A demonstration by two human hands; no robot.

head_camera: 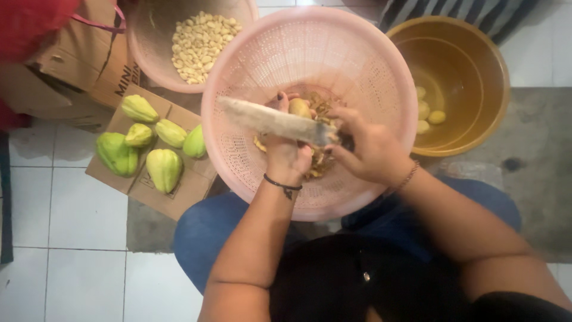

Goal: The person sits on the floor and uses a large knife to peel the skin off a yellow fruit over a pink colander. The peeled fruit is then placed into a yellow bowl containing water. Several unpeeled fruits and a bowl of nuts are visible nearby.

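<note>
1. Sitting low over the tiled floor (71, 209), the person fills the near edge of the view; the dark top and blue-clad knees are cut off at the bottom.
2. Left hand (286, 152), a black band at the wrist, is closed round a small yellowish potato (300, 108), held over the middle of the pink colander (238, 161); most of the potato is hidden by fingers.
3. Right hand (369, 149) is clamped on the handle of a big knife (274, 121); the handle itself is buried in the fist. The pale, smeared blade runs long-axis left to right, tip pointing left and slightly away.
4. Peelings (319, 164) under the hands are hard to make out.
5. Left of the colander, flattened brown cardboard (179, 197) with dark print carries five green chayotes (164, 168).
6. Farther right, a yellow-brown basin (476, 119) holds a few peeled pieces (428, 114).
7. Farthest, a pink bowl (149, 53) of pale peeled cloves (199, 45), cut off by the top edge, sits beside a brown box (77, 65).
</note>
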